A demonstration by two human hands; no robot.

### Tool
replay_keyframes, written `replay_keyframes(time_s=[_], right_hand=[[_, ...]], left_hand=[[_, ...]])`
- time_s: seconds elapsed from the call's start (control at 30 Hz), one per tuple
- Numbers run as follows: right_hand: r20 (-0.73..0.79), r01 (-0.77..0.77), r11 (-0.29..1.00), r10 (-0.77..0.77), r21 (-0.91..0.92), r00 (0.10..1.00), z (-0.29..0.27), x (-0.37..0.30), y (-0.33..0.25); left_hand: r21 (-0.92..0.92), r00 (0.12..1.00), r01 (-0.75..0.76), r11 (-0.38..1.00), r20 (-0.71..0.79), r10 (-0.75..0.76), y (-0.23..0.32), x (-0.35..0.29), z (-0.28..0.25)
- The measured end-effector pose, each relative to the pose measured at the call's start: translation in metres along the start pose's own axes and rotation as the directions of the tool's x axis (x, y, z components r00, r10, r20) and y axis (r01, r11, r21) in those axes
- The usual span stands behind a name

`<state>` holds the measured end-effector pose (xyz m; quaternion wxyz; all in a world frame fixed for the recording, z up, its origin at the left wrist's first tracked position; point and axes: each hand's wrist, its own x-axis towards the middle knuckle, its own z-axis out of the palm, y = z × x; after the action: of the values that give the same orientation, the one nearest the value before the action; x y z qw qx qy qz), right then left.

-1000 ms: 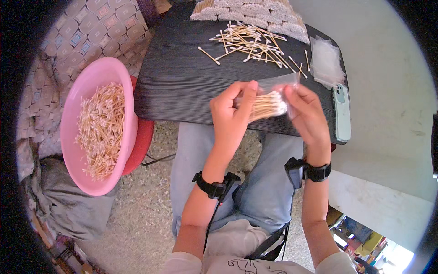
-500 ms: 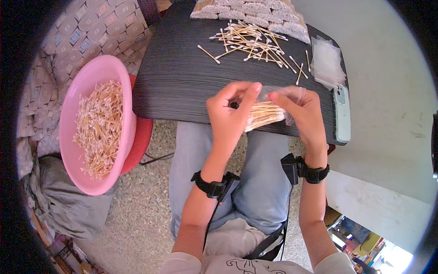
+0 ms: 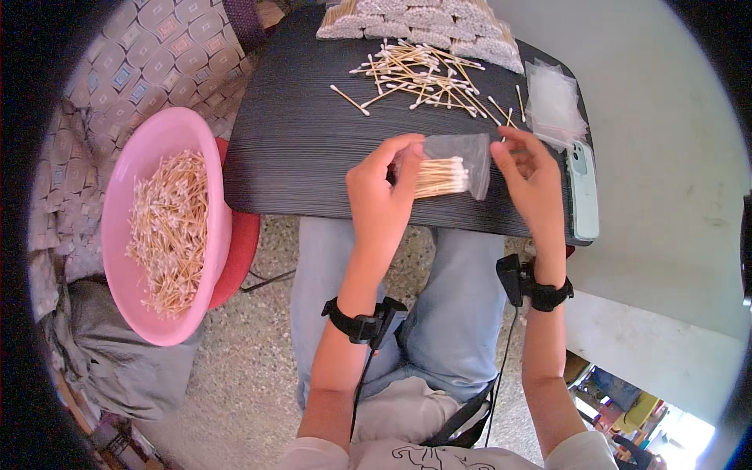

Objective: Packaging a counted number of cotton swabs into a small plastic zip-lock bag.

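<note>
My left hand (image 3: 384,184) is closed on a small clear zip bag (image 3: 475,168), pinching its left end between thumb and fingers. Inside the bag lies a bundle of cotton swabs (image 3: 441,178), their white tips toward the right; the left part of the bundle is hidden by the hand. My right hand (image 3: 533,174) hovers just right of the bag's zip edge, apart from it, with thumb and fingers parted and nothing visible between them. A loose pile of cotton swabs (image 3: 427,74) is spread on the black table (image 3: 290,149) beyond my hands.
Filled swab bags (image 3: 427,19) are stacked at the table's far edge. Flat clear bags (image 3: 554,102) lie at the right, near a pale phone (image 3: 582,192). To the left, a pink basin (image 3: 116,235) full of swabs rests on a red stool (image 3: 241,254).
The right hand has let go of the bag and moved slightly right. The bag now lies flatter in view, its zip edge showing, still in the left hand.
</note>
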<state>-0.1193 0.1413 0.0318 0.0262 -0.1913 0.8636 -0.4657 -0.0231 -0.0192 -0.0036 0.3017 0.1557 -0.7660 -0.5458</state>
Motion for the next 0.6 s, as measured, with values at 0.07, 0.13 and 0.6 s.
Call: replay_keyframes(time_s=[0.07,0.13,0.6], right_hand=[[0.052,0.018,0.997,-0.022,0.07,0.998,0.008,-0.007,-0.007],[0.36,-0.19,0.828,-0.016,0.528,0.933,0.014,-0.018,-0.022],[0.495,-0.348,0.674,-0.029,0.651,0.868,0.037,-0.023,-0.041]], left_hand=[[-0.281,0.987,0.151,0.948,-0.005,-0.159,0.001,-0.001,0.003],[-0.348,0.989,0.13,0.929,-0.026,-0.148,0.001,0.0,0.002],[-0.624,0.982,0.131,0.771,-0.022,-0.185,0.004,0.001,-0.004]])
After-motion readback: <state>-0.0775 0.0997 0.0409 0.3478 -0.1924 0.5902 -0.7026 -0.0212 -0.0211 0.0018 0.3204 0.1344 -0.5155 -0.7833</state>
